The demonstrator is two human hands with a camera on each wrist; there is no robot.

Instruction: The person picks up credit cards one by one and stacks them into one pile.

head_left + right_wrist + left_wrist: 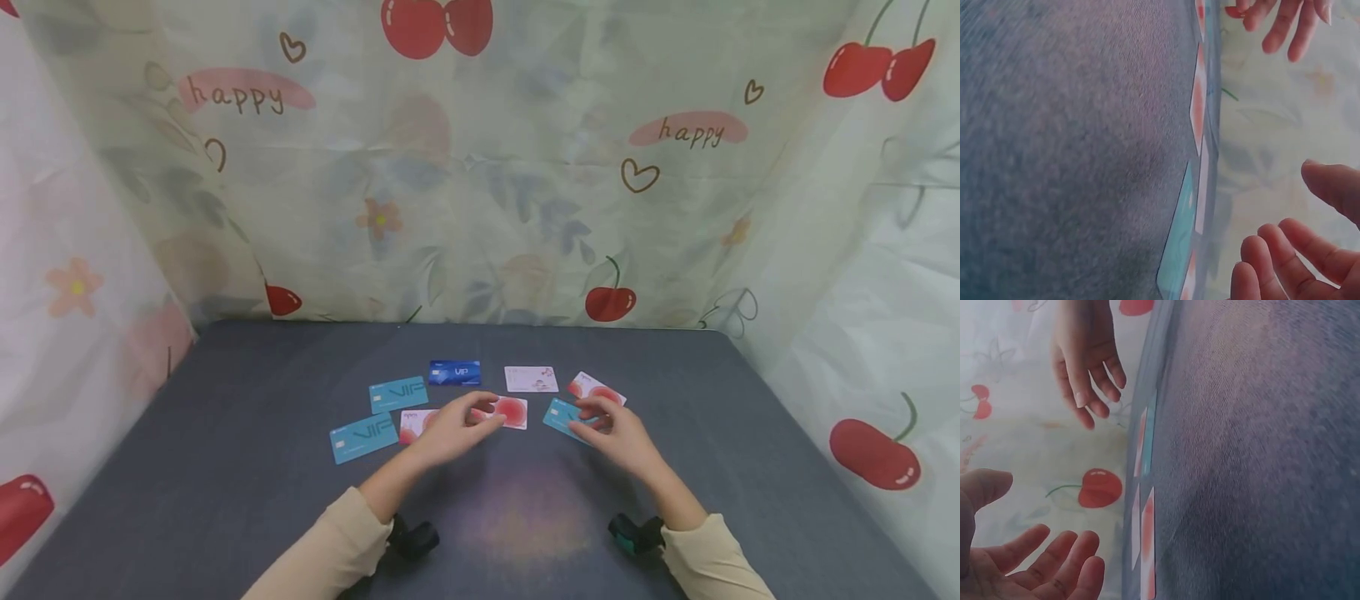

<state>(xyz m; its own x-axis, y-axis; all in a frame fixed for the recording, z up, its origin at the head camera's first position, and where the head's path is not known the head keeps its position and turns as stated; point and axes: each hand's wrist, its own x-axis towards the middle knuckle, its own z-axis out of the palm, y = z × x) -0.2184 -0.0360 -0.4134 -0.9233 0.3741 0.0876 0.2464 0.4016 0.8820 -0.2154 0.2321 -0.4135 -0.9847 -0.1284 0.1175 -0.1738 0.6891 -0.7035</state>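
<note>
Both hands hover over cards spread on a dark table, holding nothing. In the head view my left hand (454,432) is above two pink cards with red circles, a left one (414,425) and a right one (513,412), partly covering both. My right hand (615,433) is above a teal VIP card (561,414) and just in front of another pink-and-red card (597,387). Both wrist views show loosely bent, spread fingers: the left hand (1041,569) and the right hand (1297,262) are apart from the cards.
Two more teal VIP cards lie left, one nearer (363,438) and one farther (398,394). At the back are a dark blue VIP card (454,373) and a pale pink card (531,379). Cherry-print cloth (480,208) encloses the table (247,467) behind and on both sides.
</note>
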